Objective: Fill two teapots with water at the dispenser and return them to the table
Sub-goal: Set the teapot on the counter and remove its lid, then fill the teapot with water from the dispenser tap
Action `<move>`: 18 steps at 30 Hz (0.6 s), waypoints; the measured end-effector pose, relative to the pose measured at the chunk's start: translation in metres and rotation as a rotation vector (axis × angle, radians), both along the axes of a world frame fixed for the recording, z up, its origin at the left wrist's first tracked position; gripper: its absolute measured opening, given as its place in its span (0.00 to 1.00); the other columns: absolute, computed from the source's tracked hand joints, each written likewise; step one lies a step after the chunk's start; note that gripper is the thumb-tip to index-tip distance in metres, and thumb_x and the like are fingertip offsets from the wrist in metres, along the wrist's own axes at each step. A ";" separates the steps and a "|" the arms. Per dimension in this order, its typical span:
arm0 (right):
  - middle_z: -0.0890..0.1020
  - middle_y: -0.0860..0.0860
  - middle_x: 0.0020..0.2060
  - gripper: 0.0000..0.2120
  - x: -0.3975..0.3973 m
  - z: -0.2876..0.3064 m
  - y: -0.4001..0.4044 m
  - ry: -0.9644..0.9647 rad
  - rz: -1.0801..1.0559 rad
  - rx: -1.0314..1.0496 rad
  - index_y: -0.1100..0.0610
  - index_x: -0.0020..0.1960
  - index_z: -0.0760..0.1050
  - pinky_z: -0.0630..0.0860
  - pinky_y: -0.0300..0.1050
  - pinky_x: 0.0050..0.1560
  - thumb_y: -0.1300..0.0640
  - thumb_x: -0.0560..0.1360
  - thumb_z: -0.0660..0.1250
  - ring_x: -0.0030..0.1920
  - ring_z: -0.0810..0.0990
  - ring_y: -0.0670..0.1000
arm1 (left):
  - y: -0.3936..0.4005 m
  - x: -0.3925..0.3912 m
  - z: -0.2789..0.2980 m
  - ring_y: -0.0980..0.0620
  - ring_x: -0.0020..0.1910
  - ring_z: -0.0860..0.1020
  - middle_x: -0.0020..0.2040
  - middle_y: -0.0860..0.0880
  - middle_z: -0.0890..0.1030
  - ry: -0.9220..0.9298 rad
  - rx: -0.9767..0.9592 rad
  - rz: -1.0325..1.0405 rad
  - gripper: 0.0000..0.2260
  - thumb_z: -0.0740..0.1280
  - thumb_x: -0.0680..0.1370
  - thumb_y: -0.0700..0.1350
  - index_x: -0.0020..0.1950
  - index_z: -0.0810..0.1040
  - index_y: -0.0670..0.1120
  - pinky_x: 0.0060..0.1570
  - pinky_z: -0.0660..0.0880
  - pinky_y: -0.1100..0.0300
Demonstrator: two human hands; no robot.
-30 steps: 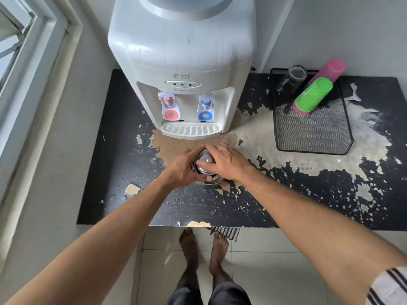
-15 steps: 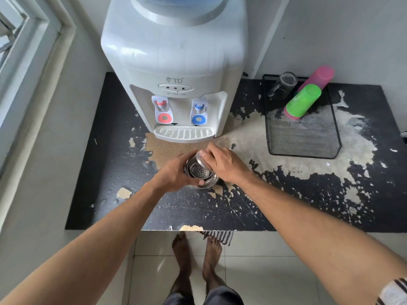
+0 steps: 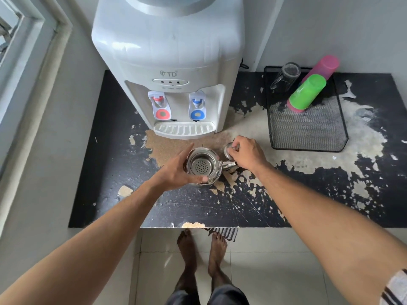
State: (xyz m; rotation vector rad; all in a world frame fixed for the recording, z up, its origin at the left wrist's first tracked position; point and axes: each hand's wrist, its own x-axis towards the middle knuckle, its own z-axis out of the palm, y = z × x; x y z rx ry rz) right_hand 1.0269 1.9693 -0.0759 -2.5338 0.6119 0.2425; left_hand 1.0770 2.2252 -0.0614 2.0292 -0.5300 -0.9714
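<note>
A shiny steel teapot (image 3: pixel 203 166) stands on the worn black counter (image 3: pixel 220 208), just in front of the white water dispenser (image 3: pixel 169 69). Its top is uncovered and a perforated strainer shows inside. My left hand (image 3: pixel 176 170) grips the pot's body from the left. To the pot's right, my right hand (image 3: pixel 246 154) holds the steel lid (image 3: pixel 228 150) just above the spout. The dispenser has a red tap (image 3: pixel 159 105), a blue tap (image 3: pixel 197 104) and a drip tray (image 3: pixel 184 129).
A black mesh tray (image 3: pixel 308 128) at the back right holds a glass (image 3: pixel 285 75) lying on its side and stacked green and pink cups (image 3: pixel 308 93). A wall and window frame run along the left. My bare feet stand below the counter's front edge.
My right hand has lifted the lid off the teapot and moved it to the right. The strainer inside is now uncovered. My left hand has kept its grip on the pot.
</note>
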 end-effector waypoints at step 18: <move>0.81 0.46 0.51 0.15 -0.007 0.034 0.026 0.166 0.123 0.396 0.48 0.57 0.81 0.75 0.48 0.55 0.39 0.77 0.70 0.53 0.80 0.48 | 0.002 -0.012 0.012 0.43 0.51 0.86 0.60 0.40 0.83 0.541 0.005 0.550 0.29 0.75 0.76 0.49 0.70 0.71 0.38 0.58 0.82 0.44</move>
